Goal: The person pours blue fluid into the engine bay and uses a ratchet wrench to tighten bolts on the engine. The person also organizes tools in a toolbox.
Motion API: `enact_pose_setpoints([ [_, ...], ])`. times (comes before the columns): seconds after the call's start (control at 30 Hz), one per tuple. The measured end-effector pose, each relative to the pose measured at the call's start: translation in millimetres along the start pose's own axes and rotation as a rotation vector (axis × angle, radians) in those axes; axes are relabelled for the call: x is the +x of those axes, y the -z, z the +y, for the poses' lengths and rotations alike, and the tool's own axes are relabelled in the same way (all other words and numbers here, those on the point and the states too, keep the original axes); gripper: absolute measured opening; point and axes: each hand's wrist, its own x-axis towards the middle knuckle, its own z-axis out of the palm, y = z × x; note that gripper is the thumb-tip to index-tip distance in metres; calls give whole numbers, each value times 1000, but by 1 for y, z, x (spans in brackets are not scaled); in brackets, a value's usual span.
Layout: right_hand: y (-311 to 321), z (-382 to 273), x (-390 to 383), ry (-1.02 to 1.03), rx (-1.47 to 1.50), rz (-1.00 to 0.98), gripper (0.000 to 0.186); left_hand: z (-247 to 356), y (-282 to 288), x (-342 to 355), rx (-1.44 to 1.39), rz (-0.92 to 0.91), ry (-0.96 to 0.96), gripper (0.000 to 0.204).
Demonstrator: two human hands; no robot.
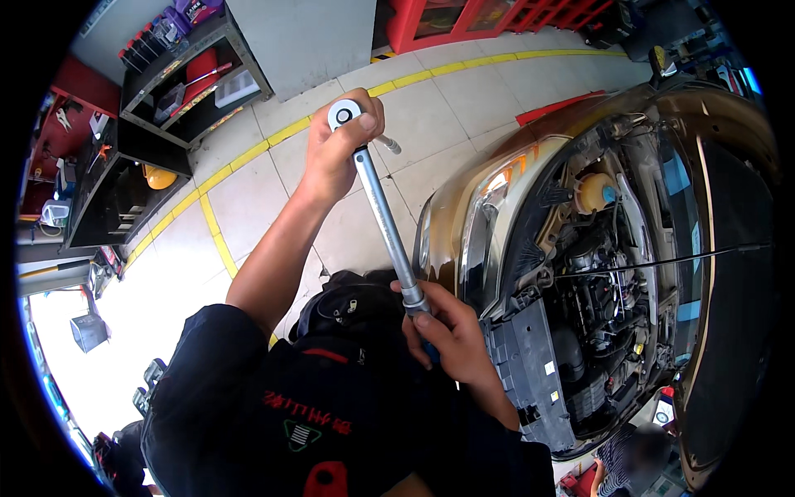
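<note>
I hold a long silver ratcheting wrench (378, 213), probably a torque wrench, upright in front of me. My left hand (335, 153) is closed round its round head, thumb on the neck, with a short silver extension (389, 144) sticking out behind it to the right. My right hand (443, 331) wraps round the lower end, at the knurled collar and blue grip.
A bronze car (447, 240) stands at my right, hood raised, engine bay (592, 323) exposed. Black shelves (132, 186) with tools line the left wall, and red cabinets (402, 25) stand at the back. A crouching person (629, 464) is at the lower right. Yellow lines cross the tiled floor.
</note>
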Motion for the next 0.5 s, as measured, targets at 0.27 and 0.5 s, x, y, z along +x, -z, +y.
enact_pose_setpoints([
  [0.27, 56, 22, 33, -72, 864, -462, 64, -28, -39, 46, -19, -84, 23, 29],
  [0.5, 81, 6, 57, 6, 875, -427, 52, -41, -56, 96, 145, -90, 114, 25],
])
